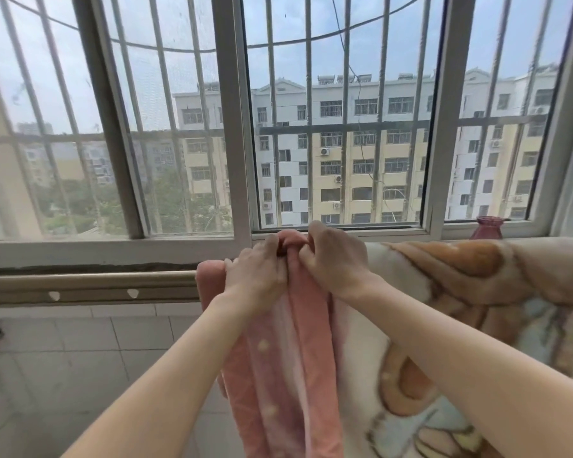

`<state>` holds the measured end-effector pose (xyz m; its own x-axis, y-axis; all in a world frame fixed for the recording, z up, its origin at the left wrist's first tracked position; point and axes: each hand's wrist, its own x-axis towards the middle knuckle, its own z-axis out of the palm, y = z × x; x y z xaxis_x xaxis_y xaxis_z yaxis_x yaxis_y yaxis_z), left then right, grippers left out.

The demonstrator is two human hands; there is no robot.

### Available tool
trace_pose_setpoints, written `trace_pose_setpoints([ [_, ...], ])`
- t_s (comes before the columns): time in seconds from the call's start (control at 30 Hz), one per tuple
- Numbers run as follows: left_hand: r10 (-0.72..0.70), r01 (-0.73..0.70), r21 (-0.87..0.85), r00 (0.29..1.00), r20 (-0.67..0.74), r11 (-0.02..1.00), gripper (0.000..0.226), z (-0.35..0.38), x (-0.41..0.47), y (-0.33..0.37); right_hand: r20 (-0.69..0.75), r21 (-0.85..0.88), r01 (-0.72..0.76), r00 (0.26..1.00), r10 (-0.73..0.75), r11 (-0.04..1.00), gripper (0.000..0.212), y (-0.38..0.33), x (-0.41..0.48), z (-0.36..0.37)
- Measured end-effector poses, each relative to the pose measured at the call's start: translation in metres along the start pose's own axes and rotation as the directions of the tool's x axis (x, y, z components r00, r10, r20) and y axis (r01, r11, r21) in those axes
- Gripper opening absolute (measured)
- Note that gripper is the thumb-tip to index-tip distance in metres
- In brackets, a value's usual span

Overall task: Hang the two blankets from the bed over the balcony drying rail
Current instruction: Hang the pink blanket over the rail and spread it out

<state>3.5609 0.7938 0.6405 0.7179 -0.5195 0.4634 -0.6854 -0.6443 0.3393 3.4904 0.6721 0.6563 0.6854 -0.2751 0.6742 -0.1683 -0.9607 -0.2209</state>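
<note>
Barred balcony windows face apartment blocks, with a drying rail running beneath the sill. Both hands are curled tight on the top fold of a pink blanket draped over the rail: left hand, right hand. Just beside it hangs a patterned cream blanket. A pink vase stands on the sill.

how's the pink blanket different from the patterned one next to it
The pink blanket is pink with pale dots; the patterned blanket is cream with brown, orange and blue shapes. The pink blanket hangs bunched in narrow folds, gripped by the left hand and right hand; the patterned blanket lies spread wide. Both drape over the drying rail.
</note>
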Motion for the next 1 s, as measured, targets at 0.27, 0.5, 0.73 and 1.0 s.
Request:
trace_pose_setpoints([
  [0.27,-0.014,-0.014,0.266,0.995,0.102,0.964,0.035,0.004,0.002,-0.009,0.008,-0.118,-0.031,0.999,0.033,0.993,0.015,0.015,0.017,-0.017],
  [0.5,-0.089,0.076,0.24,0.995,0.046,0.968,0.033,0.005,0.008,-0.016,0.073,-0.246,-0.113,0.988,0.135,0.963,0.015,0.055,0.026,-0.041],
  [0.73,-0.205,0.191,0.313,0.979,0.013,0.93,0.038,0.008,0.015,-0.019,0.055,-0.337,-0.125,0.987,0.152,0.933,0.012,0.083,0.019,-0.052],
  [1.0,0.131,-0.131,-0.128,0.991,-0.008,0.983,0.049,0.028,0.012,0.016,0.05,-0.288,-0.022,0.998,0.038,0.957,0.011,0.081,0.014,-0.043],
])
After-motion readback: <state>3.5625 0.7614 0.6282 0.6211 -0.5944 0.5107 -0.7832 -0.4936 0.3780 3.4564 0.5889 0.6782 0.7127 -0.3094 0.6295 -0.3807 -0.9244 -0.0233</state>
